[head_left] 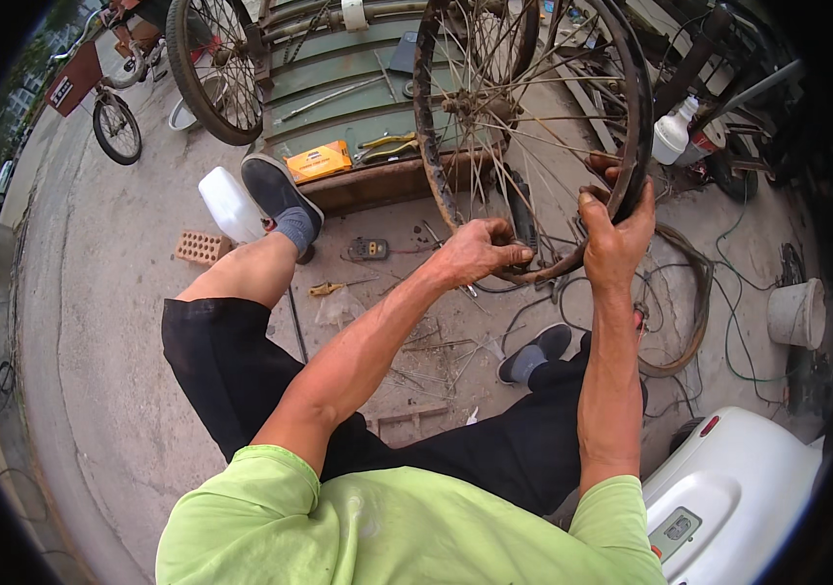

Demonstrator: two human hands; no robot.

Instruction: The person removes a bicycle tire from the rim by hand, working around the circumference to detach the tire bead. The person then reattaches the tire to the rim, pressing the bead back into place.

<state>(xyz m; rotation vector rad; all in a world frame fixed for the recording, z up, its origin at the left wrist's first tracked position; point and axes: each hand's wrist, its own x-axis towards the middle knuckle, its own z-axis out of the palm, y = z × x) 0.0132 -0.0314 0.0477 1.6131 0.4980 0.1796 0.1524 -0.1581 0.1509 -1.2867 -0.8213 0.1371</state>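
Note:
In front of me a rusty spoked wheel (423,117) stands upright, with a dark band along its right side. My left hand (480,255) is closed at the wheel's lower left, its curled fingers and thumb at the rim. My right hand (619,234) grips the lower right of the wheel, thumb on the near side and fingers round the outer edge. The hub (497,105) and many thin spokes show above my hands. What lies under my left fingers is partly hidden.
Beyond the wheel is a green slatted cart bed (338,109) with pliers (387,142) and an orange box (319,161). A multimeter (368,250), brick (203,247) and white jug (231,205) are on the ground. At right lie a loose tyre (699,322), cables and a bucket (795,313).

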